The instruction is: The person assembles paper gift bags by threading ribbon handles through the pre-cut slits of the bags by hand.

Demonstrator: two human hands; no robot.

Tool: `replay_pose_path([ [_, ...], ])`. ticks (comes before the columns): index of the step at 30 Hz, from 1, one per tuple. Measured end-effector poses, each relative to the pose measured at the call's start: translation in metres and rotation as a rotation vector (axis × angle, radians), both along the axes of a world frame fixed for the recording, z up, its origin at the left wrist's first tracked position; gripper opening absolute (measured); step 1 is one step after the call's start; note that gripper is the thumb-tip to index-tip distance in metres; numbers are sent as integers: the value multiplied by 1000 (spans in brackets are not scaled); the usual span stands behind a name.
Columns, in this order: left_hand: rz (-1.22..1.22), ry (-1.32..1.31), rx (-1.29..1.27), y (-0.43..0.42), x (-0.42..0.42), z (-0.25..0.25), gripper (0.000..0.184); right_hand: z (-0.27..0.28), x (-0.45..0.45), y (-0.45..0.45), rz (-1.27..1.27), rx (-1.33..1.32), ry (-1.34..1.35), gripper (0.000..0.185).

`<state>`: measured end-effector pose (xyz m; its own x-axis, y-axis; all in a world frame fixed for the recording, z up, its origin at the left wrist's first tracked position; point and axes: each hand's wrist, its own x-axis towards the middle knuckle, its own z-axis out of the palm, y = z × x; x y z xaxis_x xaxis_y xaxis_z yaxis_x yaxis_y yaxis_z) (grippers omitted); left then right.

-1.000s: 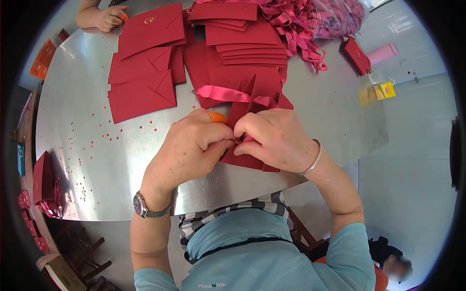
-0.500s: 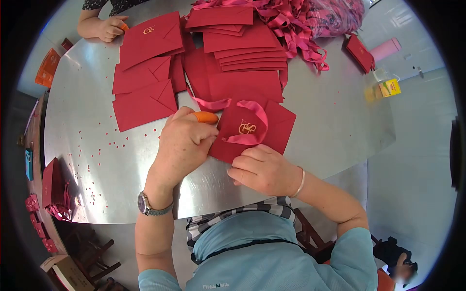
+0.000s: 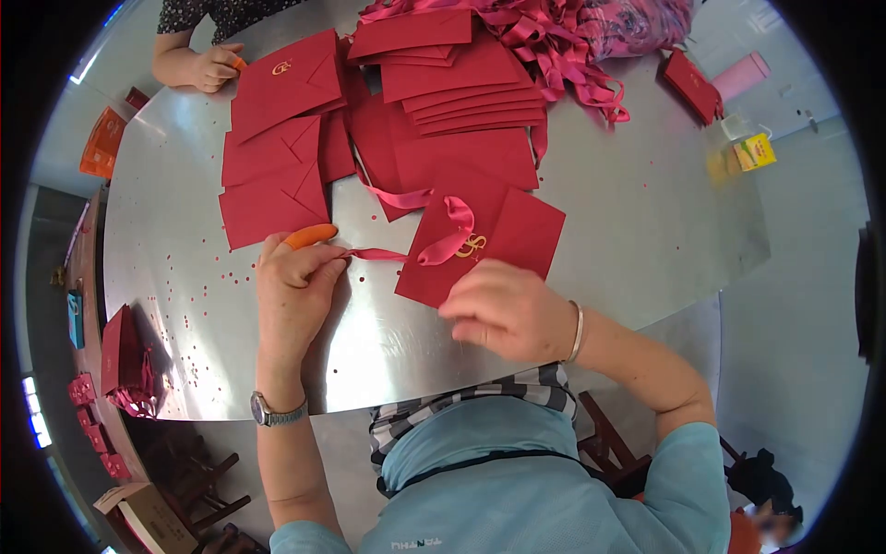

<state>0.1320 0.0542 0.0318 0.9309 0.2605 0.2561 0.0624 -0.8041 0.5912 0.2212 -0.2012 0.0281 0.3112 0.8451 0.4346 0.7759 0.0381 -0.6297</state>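
The red bag (image 3: 528,226) lies flat on the bench (image 3: 683,249), right beside the stacked bags (image 3: 475,92); it looks like light, fairly stiff paper that would crease if squeezed, so its edges seem the best hold. The left hand (image 3: 297,277) pinches the end of a pink ribbon (image 3: 380,255) (probably soft and slippery) that runs to the bag; the right hand (image 3: 508,314) curls loosely over the bag's near edge, whether gripping I cannot tell. The bench's near rim is close; more room lies rightward.
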Motion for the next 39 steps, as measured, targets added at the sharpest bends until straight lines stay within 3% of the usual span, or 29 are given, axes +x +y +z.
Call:
replay_pose_path([
  [2, 2, -24, -14, -1, -1, -2, 12, 13, 1, 4, -314, 76, 56, 13],
  [5, 11, -32, -44, -3, -4, -1, 13, 34, 16, 16, -703, -284, 127, 23],
  [9, 1, -40, -57, -3, -4, -2, 13, 25, 40, 23, -676, -459, 115, 25],
  [11, 8, -40, -64, -3, -4, -2, 13, 16, 47, 22, -512, -342, 615, 19],
  [12, 4, -47, -32, -3, -4, -1, 13, 18, 52, 17, -506, -348, 611, 19],
  [14, 9, -48, -10, -2, -5, -4, 13, 27, 59, 4, 12, 0, 1767, 15],
  [15, 4, -58, 16, -2, -5, -4, 13, 34, 49, 6, -23, 92, 1768, 15],
  [17, 0, -70, 43, 1, -4, -4, 13, 27, 36, 6, -238, -44, 1583, 18],
  [20, 82, -74, -14, 14, -8, -8, 12, 14, 9, 14, -445, -254, 932, 20],
  [22, 312, -57, -95, 33, -13, -15, 11, 15, 4, 14, -471, -281, 813, 19],
  [24, 320, -59, -68, 50, -10, -12, 12, 12, 5, 10, -382, -291, 664, 15],
  [28, 334, -120, 220, 43, 11, 8, 11, 12, 2, 9, -335, -287, 570, 11],
  [33, 308, 14, 263, 47, 25, 14, 15, 10, -2, 3, -237, -202, 576, 8],
  [37, 274, -97, 51, 48, 5, 1, 22, 3, -3, -4, -177, -108, 563, 10],
  [39, 492, -194, -127, 24, -12, 13, 31, 2, -5, -4, -152, -76, 569, 9],
])
